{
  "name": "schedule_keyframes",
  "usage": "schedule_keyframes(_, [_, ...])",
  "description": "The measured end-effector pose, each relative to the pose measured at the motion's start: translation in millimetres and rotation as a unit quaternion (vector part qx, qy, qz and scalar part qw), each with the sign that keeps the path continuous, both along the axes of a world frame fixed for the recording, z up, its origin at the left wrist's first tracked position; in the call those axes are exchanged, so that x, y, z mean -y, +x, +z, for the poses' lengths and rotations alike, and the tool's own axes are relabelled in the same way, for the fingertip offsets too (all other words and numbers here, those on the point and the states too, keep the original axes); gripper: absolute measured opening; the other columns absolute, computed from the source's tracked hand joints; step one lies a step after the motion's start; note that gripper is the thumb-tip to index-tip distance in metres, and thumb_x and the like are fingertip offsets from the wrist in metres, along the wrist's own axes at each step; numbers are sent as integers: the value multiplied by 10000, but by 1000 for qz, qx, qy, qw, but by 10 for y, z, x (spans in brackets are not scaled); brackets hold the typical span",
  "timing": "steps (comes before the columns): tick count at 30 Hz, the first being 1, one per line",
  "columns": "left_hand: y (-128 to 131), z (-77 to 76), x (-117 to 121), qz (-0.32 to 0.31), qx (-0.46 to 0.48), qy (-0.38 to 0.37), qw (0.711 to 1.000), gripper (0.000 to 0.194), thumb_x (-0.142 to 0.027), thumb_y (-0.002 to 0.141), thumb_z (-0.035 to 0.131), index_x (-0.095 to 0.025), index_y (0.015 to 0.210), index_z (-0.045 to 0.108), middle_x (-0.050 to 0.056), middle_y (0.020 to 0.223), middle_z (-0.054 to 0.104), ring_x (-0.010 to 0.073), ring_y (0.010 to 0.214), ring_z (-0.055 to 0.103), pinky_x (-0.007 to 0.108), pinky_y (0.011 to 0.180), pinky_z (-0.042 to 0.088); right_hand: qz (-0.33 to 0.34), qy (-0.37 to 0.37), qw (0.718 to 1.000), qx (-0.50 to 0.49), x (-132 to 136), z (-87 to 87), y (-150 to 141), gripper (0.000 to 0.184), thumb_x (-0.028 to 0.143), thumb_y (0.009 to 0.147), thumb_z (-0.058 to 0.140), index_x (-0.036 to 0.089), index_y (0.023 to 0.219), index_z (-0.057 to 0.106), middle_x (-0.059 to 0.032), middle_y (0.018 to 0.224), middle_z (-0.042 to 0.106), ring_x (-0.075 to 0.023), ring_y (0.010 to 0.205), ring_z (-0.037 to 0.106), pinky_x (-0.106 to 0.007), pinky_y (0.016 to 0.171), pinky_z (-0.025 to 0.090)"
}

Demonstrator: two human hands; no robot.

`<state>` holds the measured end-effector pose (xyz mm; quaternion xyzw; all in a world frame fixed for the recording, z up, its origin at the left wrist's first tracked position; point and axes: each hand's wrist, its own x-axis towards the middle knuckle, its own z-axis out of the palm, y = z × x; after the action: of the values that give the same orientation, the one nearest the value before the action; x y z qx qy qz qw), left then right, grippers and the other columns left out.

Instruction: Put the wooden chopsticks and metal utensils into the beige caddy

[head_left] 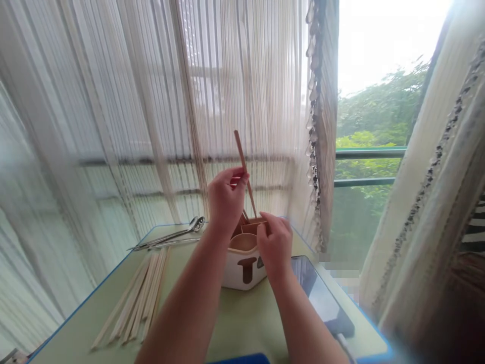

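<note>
Risk: brown stick (240, 149) may snag on divider (253, 225) if lean drifts; holder (232, 270) may shift if right hand (278, 245) presses unevenly. Left hand (226, 197) pinches stick partway along, raised above holder; stick tilted, lower end at far compartments. Right hand lower, fingers bent at holder's right side; grip or mere touch, cannot tell.

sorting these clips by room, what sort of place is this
Probably a room in a home, beside a window: sheer striped curtains hang behind a pale green table with a blue edge, green trees show outside, and a bundle of pale wooden chopsticks lies on the tabletop.
</note>
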<state>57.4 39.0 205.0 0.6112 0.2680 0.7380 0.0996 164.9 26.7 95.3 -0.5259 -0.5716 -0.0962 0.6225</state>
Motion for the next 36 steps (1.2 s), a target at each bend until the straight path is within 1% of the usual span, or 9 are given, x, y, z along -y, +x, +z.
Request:
schedule_keyframes(5, [-42, 19, -30, 33, -37, -2, 999, 123, -249, 744, 666, -181, 839, 705, 36, 772, 674, 126, 665, 597, 260, 694, 494, 11, -17, 1000, 7, -39, -27, -5, 326, 189, 766, 469, 184, 1018, 676, -69, 971, 700, -245, 958, 537, -396, 903, 377])
schedule_keyframes(10, [-9, -6, -37, 27, -53, 7, 998, 121, -253, 756, 653, -181, 841, 702, 47, 791, 673, 139, 696, 601, 274, 727, 483, 15, -39, 999, 9, -57, -42, 2, 343, 180, 741, 473, 185, 1011, 683, -56, 974, 702, -244, 957, 530, -391, 905, 373])
schedule_keyframes(13, [-24, -21, -69, 38, -86, -17, 995, 123, -258, 749, 658, -180, 836, 698, 53, 793, 681, 151, 702, 605, 296, 756, 476, 13, -45, 999, 7, -58, -47, 2, 340, 184, 741, 477, 191, 1008, 688, -45, 979, 703, -245, 965, 524, -395, 912, 366])
schedule_keyframes(16, [-102, -48, -165, 83, -123, -61, 987, 103, -256, 734, 663, -183, 799, 694, 58, 781, 684, 177, 744, 612, 335, 814, 462, 28, -53, 998, 22, -60, -52, -4, 317, 190, 743, 486, 235, 972, 701, -14, 1006, 696, -242, 980, 516, -394, 916, 361])
schedule_keyframes(18, [-171, -72, -249, 129, -126, -74, 981, 96, -262, 710, 676, -192, 773, 696, 64, 817, 678, 203, 810, 609, 366, 859, 441, 44, -64, 996, 36, -63, -54, -8, 294, 207, 745, 501, 261, 950, 706, 4, 1032, 689, -241, 999, 508, -392, 919, 359])
schedule_keyframes(20, [-230, -97, -322, 151, -115, -81, 978, 96, -272, 669, 705, -206, 738, 700, 66, 836, 665, 227, 865, 599, 390, 889, 418, 52, -71, 995, 46, -65, -54, -9, 289, 229, 747, 517, 267, 968, 699, 4, 1050, 682, -245, 1022, 498, -394, 922, 357])
schedule_keyframes(26, [-268, -170, -439, 79, -66, -142, 984, 123, -272, 562, 763, -224, 651, 693, 34, 641, 607, 254, 848, 598, 398, 865, 411, 60, -92, 992, 58, -56, -39, 6, 313, 258, 764, 521, 244, 1036, 675, -21, 1020, 690, -250, 1016, 494, -395, 899, 366])
schedule_keyframes(32, [-262, -236, -557, 66, -68, -147, 985, 150, -290, 569, 763, -211, 680, 701, 35, 613, 610, 232, 791, 607, 356, 803, 440, 65, -99, 990, 71, -54, -29, 15, 274, 252, 773, 517, 253, 989, 686, -7, 1011, 692, -240, 1003, 502, -381, 901, 362])
schedule_keyframes(36, [-259, -260, -590, 4, -66, -174, 983, 155, -297, 610, 737, -192, 719, 705, 51, 659, 650, 196, 691, 611, 328, 716, 464, 68, -96, 990, 72, -49, -33, 14, 263, 246, 775, 510, 252, 969, 687, -17, 1010, 689, -237, 1000, 508, -378, 891, 365])
